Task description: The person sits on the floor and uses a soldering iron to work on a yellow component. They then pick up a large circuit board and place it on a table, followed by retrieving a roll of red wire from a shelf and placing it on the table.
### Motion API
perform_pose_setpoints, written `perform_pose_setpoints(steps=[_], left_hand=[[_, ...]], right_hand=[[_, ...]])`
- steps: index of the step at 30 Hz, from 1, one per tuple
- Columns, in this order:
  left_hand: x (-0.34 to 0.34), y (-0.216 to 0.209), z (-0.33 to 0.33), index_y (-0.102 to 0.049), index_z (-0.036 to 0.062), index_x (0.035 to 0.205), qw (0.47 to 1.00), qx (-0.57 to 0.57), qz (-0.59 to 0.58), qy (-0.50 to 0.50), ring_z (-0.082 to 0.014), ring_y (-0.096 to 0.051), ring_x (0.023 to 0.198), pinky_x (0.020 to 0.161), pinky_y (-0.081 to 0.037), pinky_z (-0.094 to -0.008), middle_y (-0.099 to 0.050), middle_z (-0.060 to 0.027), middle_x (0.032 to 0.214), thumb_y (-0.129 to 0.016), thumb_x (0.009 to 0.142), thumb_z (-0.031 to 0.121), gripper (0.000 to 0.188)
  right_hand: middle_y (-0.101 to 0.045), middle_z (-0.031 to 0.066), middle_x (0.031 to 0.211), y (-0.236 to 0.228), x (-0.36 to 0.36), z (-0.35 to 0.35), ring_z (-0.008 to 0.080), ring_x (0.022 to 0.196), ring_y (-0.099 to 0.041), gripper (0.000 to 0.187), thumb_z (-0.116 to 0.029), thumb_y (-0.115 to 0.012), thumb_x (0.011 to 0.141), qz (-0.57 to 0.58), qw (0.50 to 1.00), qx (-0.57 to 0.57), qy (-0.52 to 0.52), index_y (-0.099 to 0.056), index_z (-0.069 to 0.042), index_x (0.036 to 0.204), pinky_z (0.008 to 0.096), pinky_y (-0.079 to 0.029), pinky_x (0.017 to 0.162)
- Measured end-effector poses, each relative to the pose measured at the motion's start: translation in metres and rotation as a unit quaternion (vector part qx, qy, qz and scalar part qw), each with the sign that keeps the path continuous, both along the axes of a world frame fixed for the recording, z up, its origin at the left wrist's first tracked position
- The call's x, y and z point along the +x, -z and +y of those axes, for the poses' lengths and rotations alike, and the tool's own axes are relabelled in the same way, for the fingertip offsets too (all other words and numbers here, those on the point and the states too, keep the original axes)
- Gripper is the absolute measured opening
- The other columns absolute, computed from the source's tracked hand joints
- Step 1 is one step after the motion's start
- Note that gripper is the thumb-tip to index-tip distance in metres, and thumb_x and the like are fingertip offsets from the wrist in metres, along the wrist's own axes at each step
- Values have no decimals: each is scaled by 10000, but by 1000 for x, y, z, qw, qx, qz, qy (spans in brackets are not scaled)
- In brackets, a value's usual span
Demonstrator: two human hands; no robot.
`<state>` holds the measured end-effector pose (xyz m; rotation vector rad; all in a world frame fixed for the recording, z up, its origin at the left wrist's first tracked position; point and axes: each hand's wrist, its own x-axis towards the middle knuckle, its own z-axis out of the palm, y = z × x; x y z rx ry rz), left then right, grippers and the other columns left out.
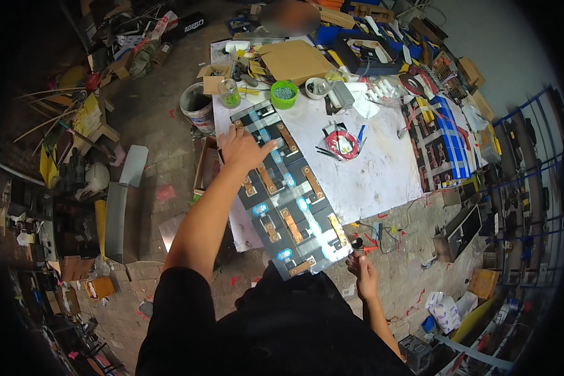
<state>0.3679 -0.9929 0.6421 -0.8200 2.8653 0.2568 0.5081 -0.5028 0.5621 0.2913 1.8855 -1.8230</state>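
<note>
A long battery pack (299, 199) of dark cells lies slantwise across the near left of the white-topped table, its near end close to my body. Copper bus bars (291, 225), clear tape and blue-ringed spots run along its top. My left hand (244, 149) lies on the far left part of the pack, thumb and fingers spread. Beside the pack's near right corner, my right hand (363, 272) has its fingers curled around a small dark thing (358, 244), whose kind I cannot make out.
On the white table (376, 182) lies a coil of red and black wire (341, 144). Farther back are a green bowl of screws (284, 94), a glass jar (229, 94) and cardboard (294, 61). Another battery pack (442, 141) stands right; a bucket (197, 108) stands left.
</note>
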Motion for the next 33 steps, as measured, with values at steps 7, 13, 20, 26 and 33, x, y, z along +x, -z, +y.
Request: perform_pose_setpoints(steps=[7,13,20,26,33], left_hand=[[-12,1,19,-495,-81,1463,999,-1,-38,-38,-397,-172,1560,1225,-124,-591,-300,-275,1636,-566,779,858,1164],[24,18,-6,-154,-48,1614,996,73,-36,33,-363,-48,1593,1252,-13,-588,-103,-215,1711,-784,607,790,1454],[28,14,2,-90,-9,1637,996,76,-44,23,-331,4,1601,1256,24,-580,-48,-166,1730,-789,588,808,1502],[50,42,4,-132,-4,1633,987,100,126,-7,-357,-28,1594,1268,-4,-546,-107,-169,1721,-730,660,836,1418],[150,80,56,-217,-72,1590,898,242,350,-110,-405,-183,1556,1256,-183,-462,-211,-277,1664,-761,876,529,1080]], right_hand=[[-689,126,1222,7,5,-8,220,1055,-688,523,-412,-486,1096,19,1000,-6,21,-590,30,1354,331,-534,894],[-691,124,1199,14,19,12,220,1018,-696,527,-458,-481,1088,2,999,-11,38,-566,-27,1378,355,-543,878],[-682,146,1226,16,17,20,233,1023,-696,549,-458,-499,1080,-11,999,6,47,-565,-6,1383,359,-542,881],[-673,96,1216,-22,-5,-22,188,1134,-637,362,-183,-634,1031,158,981,99,-47,-608,-15,1350,326,-522,954],[-627,172,1305,-46,-17,-47,285,1205,-618,373,-109,-696,960,307,903,246,-173,-651,-71,1328,347,-505,985]])
